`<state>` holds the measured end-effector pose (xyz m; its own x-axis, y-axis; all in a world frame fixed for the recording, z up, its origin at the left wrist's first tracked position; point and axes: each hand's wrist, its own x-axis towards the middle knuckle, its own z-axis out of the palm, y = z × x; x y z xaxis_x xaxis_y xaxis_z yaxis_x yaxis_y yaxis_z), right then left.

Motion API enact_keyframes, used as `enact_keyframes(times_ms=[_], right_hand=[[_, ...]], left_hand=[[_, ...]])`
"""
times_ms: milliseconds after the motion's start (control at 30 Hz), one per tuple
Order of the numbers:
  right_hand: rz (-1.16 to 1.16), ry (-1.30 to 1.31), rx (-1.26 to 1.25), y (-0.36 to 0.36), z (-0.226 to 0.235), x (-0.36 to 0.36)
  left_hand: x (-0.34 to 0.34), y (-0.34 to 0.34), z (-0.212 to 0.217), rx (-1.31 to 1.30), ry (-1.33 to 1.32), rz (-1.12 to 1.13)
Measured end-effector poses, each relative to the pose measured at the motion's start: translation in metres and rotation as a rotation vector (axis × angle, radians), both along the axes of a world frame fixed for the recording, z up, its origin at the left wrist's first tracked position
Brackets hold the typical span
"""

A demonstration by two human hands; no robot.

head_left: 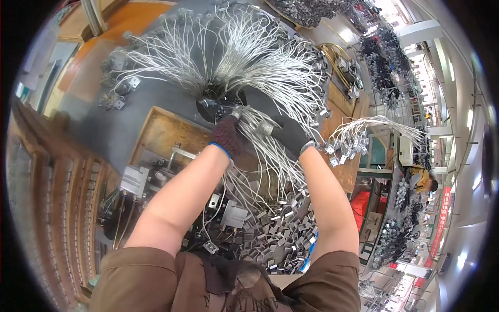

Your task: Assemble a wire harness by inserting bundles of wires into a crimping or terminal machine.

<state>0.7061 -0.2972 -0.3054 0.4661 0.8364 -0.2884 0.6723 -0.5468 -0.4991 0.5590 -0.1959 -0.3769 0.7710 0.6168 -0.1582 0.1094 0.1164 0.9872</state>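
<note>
My left hand [226, 136], in a dark maroon knit glove, closes on the gathered end of a bundle of white wires [252, 117], beside a dark round hub [208, 106]. My right hand [291, 135], in a dark grey glove, is closed at a small silvery metal block [265, 128] lying against the same wires. Its fingers are partly hidden, and the block's exact shape is blurred. Loose wires hang from between my hands toward my body. Beyond the hub, a large fan of white wires [260, 57] spreads over the dark round table, with small metal blocks at the outer ends.
A worn wooden tray [169, 132] lies left of my hands. Below are a metal fixture [134, 181] and a heap of small grey metal blocks [275, 234]. More wired pieces [348, 145] lie at right, near a red bin [360, 208]. Wooden racks [57, 208] stand at left.
</note>
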Motion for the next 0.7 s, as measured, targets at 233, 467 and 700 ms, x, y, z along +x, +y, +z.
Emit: enact_keyframes(times_ms=[233, 467, 700], right_hand=[[-0.042, -0.094, -0.046, 0.017, 0.005, 0.02], [0.026, -0.164, 0.029, 0.022, 0.0, 0.01], [0.064, -0.2, -0.227, 0.013, 0.024, -0.037]], left_hand=[[-0.003, -0.005, -0.011, -1.036, -0.483, 0.31], [-0.012, -0.025, -0.011, -1.405, -0.752, 0.319], [-0.015, -0.032, -0.001, -1.294, -0.296, 0.339]])
